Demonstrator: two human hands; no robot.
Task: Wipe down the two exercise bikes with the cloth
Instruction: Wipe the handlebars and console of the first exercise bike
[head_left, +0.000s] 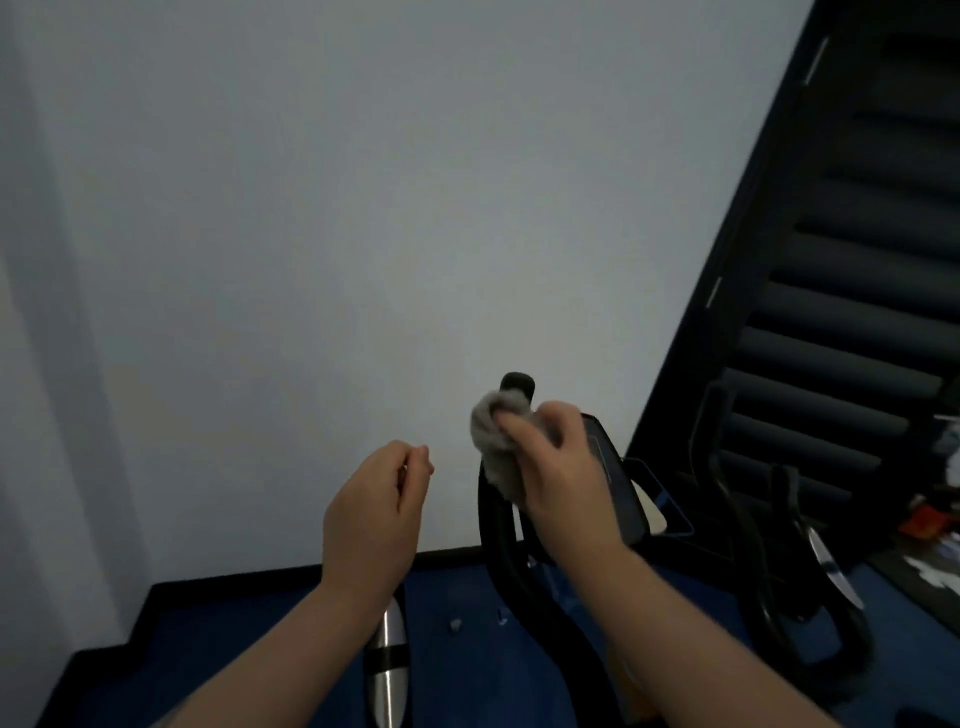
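My right hand (558, 470) grips a crumpled grey cloth (493, 441) and presses it against the upright black handlebar (517, 385) of the near exercise bike, whose curved black frame (524, 582) runs down below. Its console (618, 483) is partly hidden behind that hand. My left hand (379, 509) hovers to the left with fingers loosely curled and nothing in it, above a silver and black bar (387, 660). A second bike's black handlebars (789, 519) stand to the right.
A plain white wall (363, 208) fills the view ahead. Dark slatted shutters (857, 260) rise at the right. The floor is blue carpet (234, 649) with a black skirting edge. Cluttered small items (930, 519) lie at the far right.
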